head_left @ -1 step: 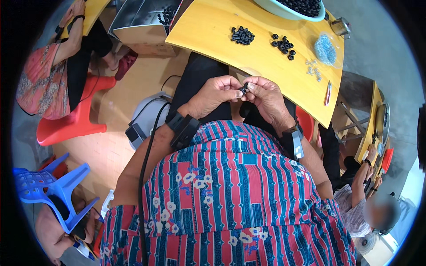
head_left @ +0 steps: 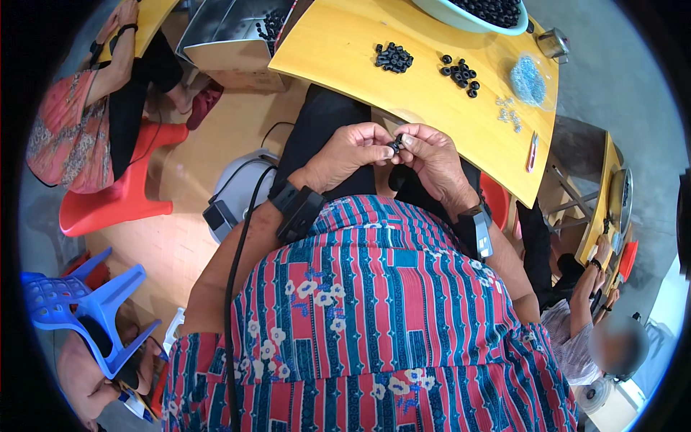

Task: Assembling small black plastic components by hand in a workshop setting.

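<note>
Over my lap, just off the table's near edge, my left hand [head_left: 353, 155] and my right hand [head_left: 435, 160] meet fingertip to fingertip. Between them is a small black plastic part [head_left: 395, 145], pinched by thumb and fingers of both hands. Fingers cover most of it, so whether it is one piece or two joined pieces cannot be made out. On the yellow table [head_left: 345, 43] ahead lie a pile of short black cylindrical parts [head_left: 394, 57] and, to its right, a looser group of round black parts [head_left: 459, 72].
Further right are small clear pieces [head_left: 508, 114], a bag of light-blue clear pieces [head_left: 529, 81], red-handled snips [head_left: 533, 153] and a metal cup [head_left: 553, 43]. A pale basin [head_left: 475, 21] of black parts stands at the far edge. Co-workers sit left and right; a red stool [head_left: 119, 191] stands left.
</note>
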{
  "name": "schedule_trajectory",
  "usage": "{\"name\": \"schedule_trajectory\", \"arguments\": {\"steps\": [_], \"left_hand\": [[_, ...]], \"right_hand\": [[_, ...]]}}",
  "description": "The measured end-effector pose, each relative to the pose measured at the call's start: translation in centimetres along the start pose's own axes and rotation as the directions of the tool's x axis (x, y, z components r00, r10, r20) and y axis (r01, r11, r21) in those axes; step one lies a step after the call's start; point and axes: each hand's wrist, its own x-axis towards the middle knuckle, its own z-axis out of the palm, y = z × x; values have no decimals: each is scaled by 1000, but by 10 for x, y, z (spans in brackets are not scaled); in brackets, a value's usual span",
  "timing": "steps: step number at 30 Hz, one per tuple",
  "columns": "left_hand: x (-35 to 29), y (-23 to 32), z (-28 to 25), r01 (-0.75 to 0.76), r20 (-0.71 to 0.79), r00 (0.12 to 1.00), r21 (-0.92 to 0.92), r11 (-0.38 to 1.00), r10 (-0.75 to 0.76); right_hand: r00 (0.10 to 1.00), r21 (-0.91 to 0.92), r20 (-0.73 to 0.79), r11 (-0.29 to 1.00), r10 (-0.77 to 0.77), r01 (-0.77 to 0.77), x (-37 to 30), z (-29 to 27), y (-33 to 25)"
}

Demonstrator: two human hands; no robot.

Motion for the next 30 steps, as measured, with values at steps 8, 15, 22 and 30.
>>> {"name": "schedule_trajectory", "arguments": {"steps": [8, 15, 22, 30], "left_hand": [[1, -1, -1, -8, 5, 1000, 12, 1000, 8], [1, -1, -2, -3, -4, 1000, 13, 1000, 3], [1, -1, -1, 10, -13, 1000, 24, 1000, -10], [0, 1, 0, 11, -30, 999, 53, 999, -9]], "right_hand": [[1000, -88, -11, 996, -22, 21, -2, 4, -4], [999, -128, -8, 990, -53, 51, -1, 2, -2], [994, -203, -29, 974, -106, 98, -2, 4, -3], [983, -262, -23, 951, -180, 167, -2, 5, -3]]}}
